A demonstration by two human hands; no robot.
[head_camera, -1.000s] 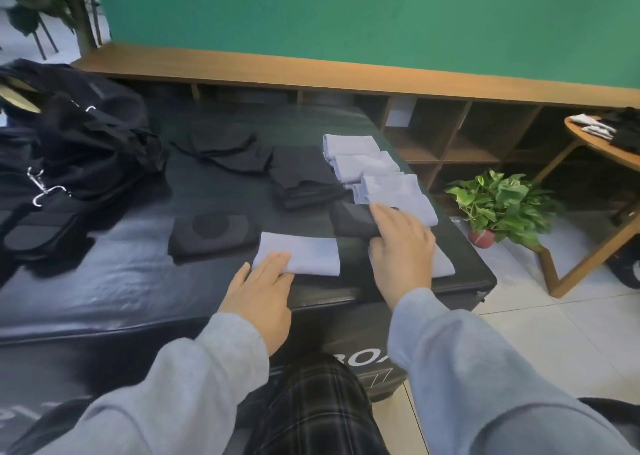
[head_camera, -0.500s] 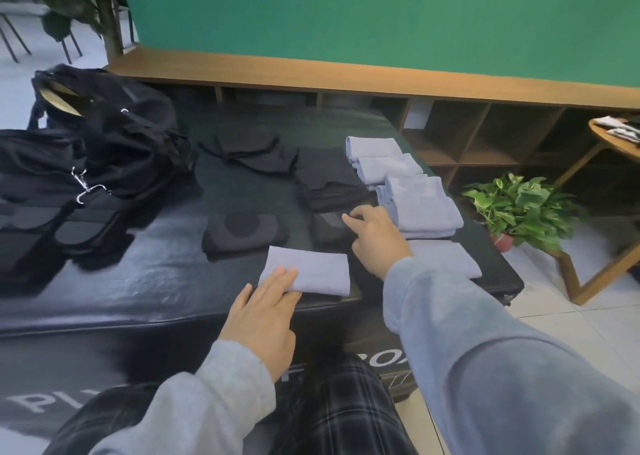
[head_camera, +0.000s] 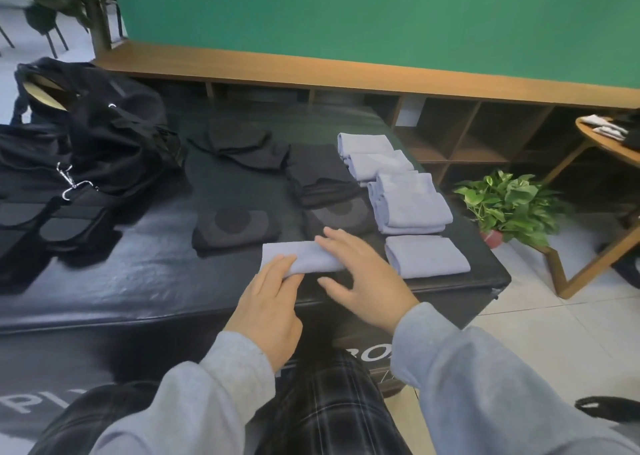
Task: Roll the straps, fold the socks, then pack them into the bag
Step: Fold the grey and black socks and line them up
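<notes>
Both hands on a folded grey sock point(head_camera: 304, 259) near the black table's point(head_camera: 138, 281) front edge.
Left hand point(head_camera: 268, 293) pinches its near edge; right hand point(head_camera: 363, 274), fingers spread, rests on its right end. Black bag point(head_camera: 114, 136) far left gapes open, contents unclear; more folded socks point(head_camera: 408, 202) stacked right.

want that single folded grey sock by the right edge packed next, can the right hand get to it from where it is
Probably yes. The right hand rests at the sock being folded, and the single folded sock lies just to its right on the black table with bare surface between. The hand would first have to let go.
</notes>
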